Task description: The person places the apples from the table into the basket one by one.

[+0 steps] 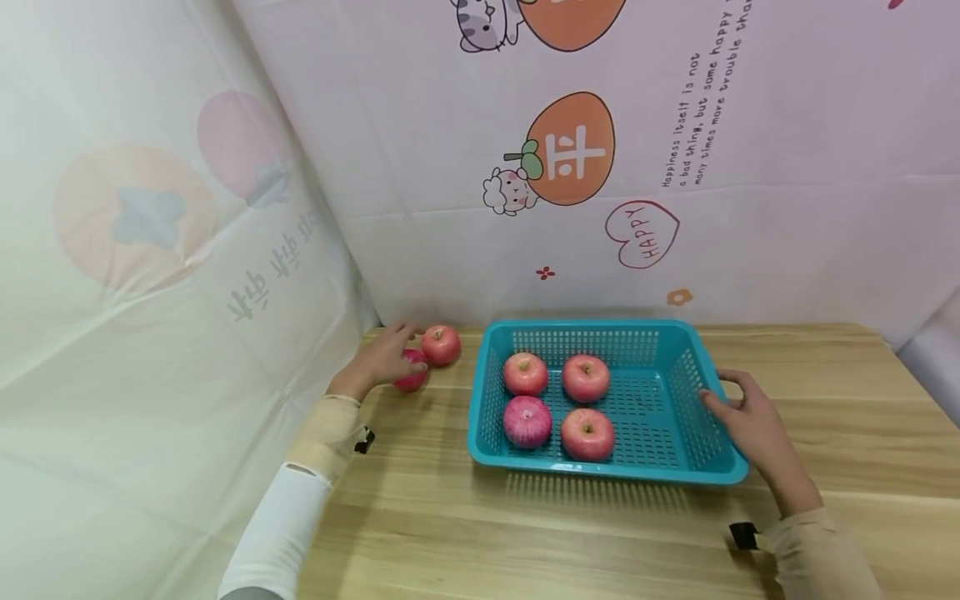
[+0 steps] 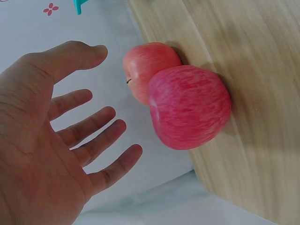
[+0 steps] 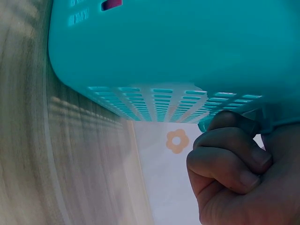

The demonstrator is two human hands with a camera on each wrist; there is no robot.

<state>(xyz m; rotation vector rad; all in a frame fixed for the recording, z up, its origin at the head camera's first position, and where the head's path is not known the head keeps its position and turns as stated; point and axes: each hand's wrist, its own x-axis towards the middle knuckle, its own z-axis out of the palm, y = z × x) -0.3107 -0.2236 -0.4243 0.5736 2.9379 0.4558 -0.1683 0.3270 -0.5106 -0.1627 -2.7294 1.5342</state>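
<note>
1. Hovers with the left hand (image 1: 378, 358) near a magenta-streaked apple (image 2: 190, 108), with loosely spread fingers grasping nothing.
2. Shows a red apple (image 1: 441, 346) close beside that, both on the wooden tabletop (image 1: 420, 517) near the printed cloth (image 1: 435, 250) behind.
3. Grips a turquoise plastic basket (image 1: 607, 472) at its right end with the right hand (image 1: 757, 425), with curled fingers outside and the thumb over the rim.
4. Contains, toward the basket's left, three red apples (image 1: 586, 379) and a purplish-pink apple (image 1: 527, 422), with the near wall standing between these and the loose pair.
</note>
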